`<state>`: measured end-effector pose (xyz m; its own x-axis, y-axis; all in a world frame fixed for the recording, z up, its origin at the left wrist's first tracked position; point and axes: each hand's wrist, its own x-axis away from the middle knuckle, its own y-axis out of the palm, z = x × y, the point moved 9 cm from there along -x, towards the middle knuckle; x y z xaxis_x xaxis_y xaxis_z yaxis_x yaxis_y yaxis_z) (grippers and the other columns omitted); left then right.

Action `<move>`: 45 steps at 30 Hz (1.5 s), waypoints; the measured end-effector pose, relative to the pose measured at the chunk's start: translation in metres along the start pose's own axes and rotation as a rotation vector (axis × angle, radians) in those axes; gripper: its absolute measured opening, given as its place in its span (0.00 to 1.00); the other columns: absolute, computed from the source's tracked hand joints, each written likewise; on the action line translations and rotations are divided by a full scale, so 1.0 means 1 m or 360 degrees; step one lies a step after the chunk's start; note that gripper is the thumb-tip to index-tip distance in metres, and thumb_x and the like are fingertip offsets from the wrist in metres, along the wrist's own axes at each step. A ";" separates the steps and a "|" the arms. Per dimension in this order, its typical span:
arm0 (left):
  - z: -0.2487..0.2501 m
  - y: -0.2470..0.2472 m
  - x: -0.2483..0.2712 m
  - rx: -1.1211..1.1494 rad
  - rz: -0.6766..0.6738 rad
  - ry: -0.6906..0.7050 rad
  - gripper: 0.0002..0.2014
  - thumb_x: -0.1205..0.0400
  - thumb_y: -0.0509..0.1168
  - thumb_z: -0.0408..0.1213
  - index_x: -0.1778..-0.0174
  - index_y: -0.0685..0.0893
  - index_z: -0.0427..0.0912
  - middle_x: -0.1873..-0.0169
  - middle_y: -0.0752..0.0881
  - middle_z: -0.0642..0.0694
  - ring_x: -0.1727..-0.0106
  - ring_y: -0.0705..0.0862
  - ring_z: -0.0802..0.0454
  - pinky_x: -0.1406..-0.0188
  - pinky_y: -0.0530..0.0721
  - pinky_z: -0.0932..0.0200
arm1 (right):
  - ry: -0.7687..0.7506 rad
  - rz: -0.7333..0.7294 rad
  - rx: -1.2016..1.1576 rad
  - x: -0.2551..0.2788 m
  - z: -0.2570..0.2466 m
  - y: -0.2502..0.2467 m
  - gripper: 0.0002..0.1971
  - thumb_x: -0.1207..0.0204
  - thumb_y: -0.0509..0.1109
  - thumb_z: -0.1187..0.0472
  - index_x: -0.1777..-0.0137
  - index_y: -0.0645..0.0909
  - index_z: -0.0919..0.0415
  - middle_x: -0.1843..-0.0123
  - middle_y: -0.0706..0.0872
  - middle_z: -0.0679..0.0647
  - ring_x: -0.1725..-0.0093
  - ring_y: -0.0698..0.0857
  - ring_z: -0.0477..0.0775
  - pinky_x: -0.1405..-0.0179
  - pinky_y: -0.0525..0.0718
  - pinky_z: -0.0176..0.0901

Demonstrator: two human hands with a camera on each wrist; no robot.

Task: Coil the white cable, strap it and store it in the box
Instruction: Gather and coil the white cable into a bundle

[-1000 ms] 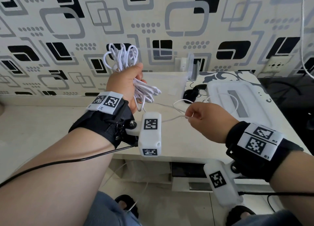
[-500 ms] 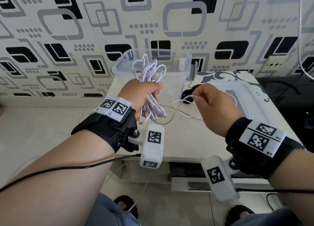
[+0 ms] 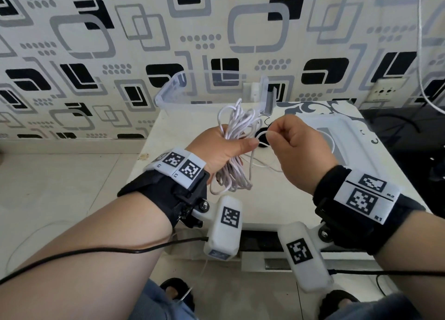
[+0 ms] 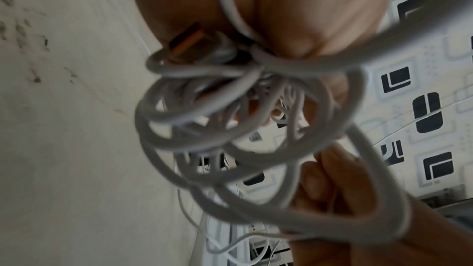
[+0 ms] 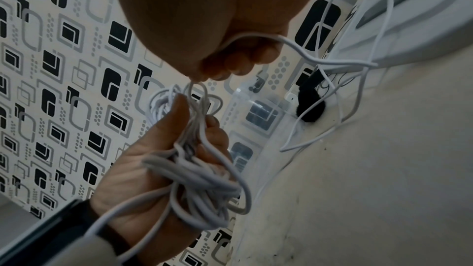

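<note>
My left hand (image 3: pixel 237 147) grips the white cable (image 3: pixel 234 131) as a bundle of several loops, held upright above the table. Its loops hang below the fist in the left wrist view as the cable (image 4: pixel 230 128), with a USB plug (image 4: pixel 184 43) tucked against the palm. My right hand (image 3: pixel 271 133) pinches a loose strand right beside the bundle's top. In the right wrist view the right hand (image 5: pixel 199 78) holds that strand over the left hand (image 5: pixel 153 159). The rest of the cable (image 5: pixel 345 88) trails over the table. A black strap (image 5: pixel 309 108) lies behind it. The clear box (image 3: pixel 173 88) stands at the table's back.
A white lid (image 3: pixel 342 136) lies on the table (image 3: pixel 277 199) to the right of my hands. A socket plate (image 3: pixel 385 92) and a hanging white wire (image 3: pixel 421 54) are on the patterned wall at the right. A tiled floor (image 3: pixel 60 187) spreads to the left.
My left hand has lowered the bundle and carried it right. My right hand has risen and moved left, bringing the loose strand up against the bundle.
</note>
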<state>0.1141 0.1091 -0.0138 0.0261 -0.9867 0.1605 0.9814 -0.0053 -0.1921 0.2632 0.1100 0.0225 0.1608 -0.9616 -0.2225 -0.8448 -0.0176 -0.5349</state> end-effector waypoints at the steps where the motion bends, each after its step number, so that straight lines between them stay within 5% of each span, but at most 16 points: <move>1: 0.000 0.003 0.002 -0.0015 -0.0038 0.0000 0.21 0.46 0.79 0.51 0.64 0.81 0.45 0.82 0.81 0.52 0.76 0.81 0.51 0.70 0.78 0.58 | 0.0000 0.0000 -0.0017 0.000 0.000 0.000 0.05 0.20 0.61 0.58 0.56 0.75 0.57 0.71 0.75 0.47 0.76 0.73 0.41 0.79 0.71 0.26; 3: 0.000 0.009 0.004 -0.0075 -0.0113 -0.0008 0.11 0.36 0.80 0.42 0.72 0.83 0.48 0.83 0.81 0.53 0.79 0.80 0.55 0.71 0.76 0.60 | -0.0002 0.0006 -0.0049 0.001 -0.001 0.001 0.05 0.20 0.62 0.57 0.57 0.75 0.57 0.71 0.76 0.47 0.76 0.73 0.42 0.79 0.71 0.26; 6: -0.001 0.013 0.004 -0.0205 -0.0117 0.0002 0.11 0.32 0.75 0.36 0.79 0.83 0.50 0.82 0.81 0.50 0.78 0.80 0.51 0.67 0.78 0.55 | -0.0012 0.0016 -0.0057 0.001 -0.003 0.002 0.07 0.21 0.64 0.56 0.61 0.73 0.54 0.73 0.74 0.47 0.76 0.72 0.41 0.78 0.70 0.26; 9: 0.001 0.012 0.005 -0.0211 -0.0091 0.0005 0.04 0.33 0.73 0.37 0.73 0.86 0.46 0.78 0.83 0.47 0.76 0.81 0.50 0.65 0.80 0.53 | 0.0006 0.0013 -0.0061 0.002 -0.003 0.001 0.08 0.23 0.66 0.55 0.62 0.73 0.54 0.73 0.74 0.48 0.76 0.72 0.41 0.78 0.71 0.26; 13: 0.001 0.007 0.002 -0.0091 -0.0033 0.0038 0.08 0.29 0.70 0.36 0.76 0.85 0.46 0.77 0.86 0.48 0.73 0.84 0.47 0.63 0.85 0.49 | 0.0085 0.0032 -0.0135 -0.001 0.001 -0.005 0.08 0.25 0.68 0.52 0.58 0.78 0.56 0.64 0.85 0.59 0.75 0.72 0.42 0.78 0.70 0.26; 17: -0.003 0.002 -0.001 0.0223 0.0013 -0.0039 0.07 0.22 0.66 0.27 0.66 0.80 0.39 0.80 0.84 0.48 0.72 0.87 0.47 0.66 0.86 0.52 | 0.0139 0.0067 -0.0256 -0.004 0.008 -0.011 0.05 0.25 0.68 0.56 0.55 0.80 0.56 0.58 0.89 0.56 0.75 0.74 0.38 0.78 0.70 0.21; 20: -0.004 -0.002 -0.003 0.0298 0.0067 -0.0036 0.09 0.23 0.67 0.28 0.69 0.79 0.38 0.82 0.81 0.48 0.75 0.85 0.48 0.62 0.84 0.48 | 0.0129 0.0066 -0.0175 -0.004 0.010 -0.012 0.01 0.25 0.68 0.56 0.56 0.79 0.52 0.63 0.82 0.43 0.68 0.77 0.37 0.72 0.71 0.18; 23: -0.004 -0.007 -0.004 0.0318 0.0120 -0.0021 0.12 0.30 0.69 0.33 0.80 0.78 0.43 0.83 0.78 0.47 0.78 0.80 0.47 0.60 0.80 0.44 | 0.0048 0.0081 0.0009 -0.003 0.006 -0.013 0.02 0.25 0.67 0.57 0.59 0.80 0.50 0.60 0.81 0.44 0.57 0.77 0.45 0.63 0.72 0.26; 27: -0.003 -0.007 -0.003 0.0261 0.0117 -0.0024 0.13 0.36 0.68 0.37 0.87 0.77 0.47 0.84 0.77 0.48 0.77 0.77 0.45 0.62 0.79 0.46 | 0.0079 0.0069 0.0031 -0.005 0.010 -0.010 0.04 0.25 0.68 0.57 0.62 0.82 0.50 0.62 0.80 0.46 0.67 0.75 0.42 0.67 0.70 0.29; 31: -0.001 0.000 -0.001 0.0142 0.0011 -0.0003 0.12 0.28 0.70 0.34 0.78 0.80 0.44 0.82 0.80 0.47 0.73 0.80 0.43 0.69 0.82 0.53 | 0.0122 0.0078 -0.0085 -0.004 0.010 -0.011 0.05 0.25 0.69 0.58 0.62 0.83 0.51 0.71 0.79 0.46 0.74 0.75 0.41 0.73 0.72 0.22; 35: 0.003 0.006 0.006 0.0072 -0.0060 -0.0006 0.07 0.28 0.72 0.36 0.68 0.82 0.38 0.79 0.82 0.45 0.72 0.82 0.42 0.67 0.84 0.52 | 0.0185 0.0070 -0.0243 -0.003 0.010 -0.009 0.05 0.25 0.69 0.59 0.63 0.82 0.52 0.68 0.85 0.56 0.69 0.81 0.49 0.60 0.85 0.43; 38: 0.003 0.009 0.007 0.0060 -0.0073 -0.0009 0.15 0.32 0.73 0.38 0.54 0.86 0.32 0.76 0.83 0.43 0.71 0.83 0.42 0.65 0.85 0.48 | 0.0227 0.0011 -0.0376 -0.002 0.009 -0.002 0.04 0.25 0.69 0.64 0.60 0.83 0.59 0.69 0.86 0.58 0.74 0.82 0.45 0.64 0.87 0.40; 41: 0.008 0.017 0.014 -0.0104 -0.0105 0.0024 0.04 0.27 0.74 0.34 0.67 0.86 0.42 0.77 0.84 0.46 0.77 0.83 0.52 0.75 0.81 0.61 | 0.0267 -0.0022 -0.0506 -0.001 0.009 0.004 0.04 0.25 0.69 0.66 0.61 0.81 0.61 0.71 0.86 0.54 0.76 0.83 0.43 0.67 0.87 0.38; 45: 0.012 0.023 0.016 -0.0184 -0.0141 0.0050 0.08 0.29 0.76 0.37 0.55 0.89 0.41 0.61 0.91 0.37 0.63 0.88 0.47 0.54 0.87 0.48 | 0.0301 -0.0022 -0.0660 0.000 0.011 0.005 0.06 0.25 0.68 0.68 0.63 0.80 0.61 0.69 0.88 0.55 0.72 0.85 0.51 0.64 0.89 0.46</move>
<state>0.1390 0.0952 -0.0041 -0.0676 -0.9861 0.1518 0.9511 -0.1096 -0.2887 0.2643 0.1130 0.0109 0.1098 -0.9930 -0.0440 -0.9824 -0.1017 -0.1564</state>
